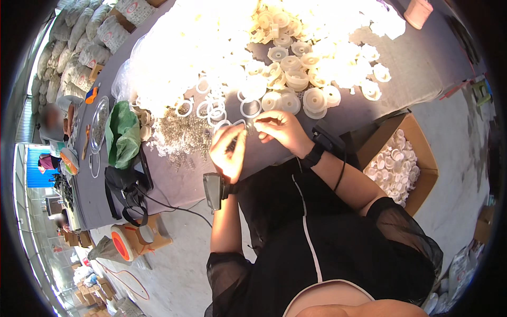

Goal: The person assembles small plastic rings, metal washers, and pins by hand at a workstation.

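My left hand [227, 150] is closed near the table's front edge, its thumb and forefinger pinching a white plastic ring [240, 122] of which only part shows. Just to its right, my right hand [282, 130] has thumb and fingertips pressed together; the tiny piece between them is too small to name. The fingertips of both hands almost meet. Loose white rings [215, 109] lie just beyond my left hand, and another ring [251, 108] lies beyond the gap between my hands. Beside my left hand spreads a heap of small clear parts [182, 134].
White round plastic parts [297, 79] pile up across the table, washed out by glare farther back. A green bag [122, 134] and a black bag [124, 190] sit to the left. On the right stands a cardboard box [425, 158] of white pieces. A pink container [418, 13] is far right.
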A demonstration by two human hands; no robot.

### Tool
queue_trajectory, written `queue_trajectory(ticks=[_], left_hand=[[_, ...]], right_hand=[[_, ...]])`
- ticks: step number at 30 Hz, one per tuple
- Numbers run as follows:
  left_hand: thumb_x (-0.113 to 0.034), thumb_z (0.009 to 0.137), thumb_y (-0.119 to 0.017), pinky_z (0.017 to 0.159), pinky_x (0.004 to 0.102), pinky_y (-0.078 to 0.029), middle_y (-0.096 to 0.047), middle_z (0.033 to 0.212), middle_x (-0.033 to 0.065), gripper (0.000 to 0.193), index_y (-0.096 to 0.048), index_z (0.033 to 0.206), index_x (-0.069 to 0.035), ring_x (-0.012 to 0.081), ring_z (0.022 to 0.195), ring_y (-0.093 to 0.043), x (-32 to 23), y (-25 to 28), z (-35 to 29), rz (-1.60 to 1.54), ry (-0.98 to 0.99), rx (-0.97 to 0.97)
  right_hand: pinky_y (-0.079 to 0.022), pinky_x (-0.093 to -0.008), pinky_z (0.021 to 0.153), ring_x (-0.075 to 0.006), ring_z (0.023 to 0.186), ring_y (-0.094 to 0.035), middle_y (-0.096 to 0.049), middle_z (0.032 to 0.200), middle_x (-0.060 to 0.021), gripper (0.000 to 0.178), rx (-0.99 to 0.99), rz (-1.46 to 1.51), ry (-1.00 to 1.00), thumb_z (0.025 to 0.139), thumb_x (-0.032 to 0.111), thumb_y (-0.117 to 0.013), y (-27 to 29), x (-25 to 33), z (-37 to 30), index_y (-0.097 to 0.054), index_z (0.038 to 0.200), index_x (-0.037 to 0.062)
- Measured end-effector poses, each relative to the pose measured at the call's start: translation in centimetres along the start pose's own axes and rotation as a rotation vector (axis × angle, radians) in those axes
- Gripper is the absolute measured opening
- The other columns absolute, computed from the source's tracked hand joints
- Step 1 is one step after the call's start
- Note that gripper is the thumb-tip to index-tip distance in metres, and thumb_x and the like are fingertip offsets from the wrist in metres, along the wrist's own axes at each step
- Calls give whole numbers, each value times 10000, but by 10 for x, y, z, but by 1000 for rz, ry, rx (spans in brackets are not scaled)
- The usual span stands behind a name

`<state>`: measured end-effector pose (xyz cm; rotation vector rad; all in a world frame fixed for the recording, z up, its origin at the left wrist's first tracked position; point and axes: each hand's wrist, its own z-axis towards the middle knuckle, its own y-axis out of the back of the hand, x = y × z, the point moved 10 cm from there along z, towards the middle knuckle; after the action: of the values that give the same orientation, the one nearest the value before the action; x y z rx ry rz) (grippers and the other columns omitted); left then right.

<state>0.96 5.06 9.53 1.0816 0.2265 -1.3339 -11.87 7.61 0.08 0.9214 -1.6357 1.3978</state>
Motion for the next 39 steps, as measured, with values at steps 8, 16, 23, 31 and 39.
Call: queue_trajectory(ticks=[8,16,23,31,39], left_hand=[[-47,692,-673,872,387,-402,-569,1062,109,227,-682,912,-102,277,988,-522,6,-32,-11,551,-109,230],[-37,753,-643,824,354,-434,-639,939,105,156,-666,907,-39,258,892,-571,-9,-19,0,33,-75,139],[-14,748,-664,798,350,-466,-668,904,101,398,-568,1134,-8,246,857,-614,-5,-22,-7,114,-139,102],[-36,776,-652,805,342,-475,-675,914,87,535,-426,1251,64,252,880,-628,-25,-27,-16,439,-398,46],[-42,808,-607,1023,456,-311,-675,956,95,610,-301,1326,56,281,999,-610,-17,-22,-12,336,-324,76]], right_hand=[[-533,-242,626,-110,686,-615,-628,795,-61,198,-30,-53,43,872,108,-587,8,0,-8,-601,1024,-19],[-542,-278,692,-138,785,-626,-620,878,-75,196,146,176,-86,865,147,-602,-10,-5,-11,-593,1003,9],[-545,-273,674,-141,771,-634,-626,889,-84,220,96,177,-141,865,156,-601,-7,-10,-9,-576,1025,7],[-546,-256,637,-143,733,-641,-635,894,-93,233,93,-17,-84,855,139,-606,-5,-1,-5,-590,1020,-24],[-549,-252,641,-137,780,-636,-630,905,-83,244,109,197,-215,845,151,-620,-9,-14,-5,-594,1019,-18]])
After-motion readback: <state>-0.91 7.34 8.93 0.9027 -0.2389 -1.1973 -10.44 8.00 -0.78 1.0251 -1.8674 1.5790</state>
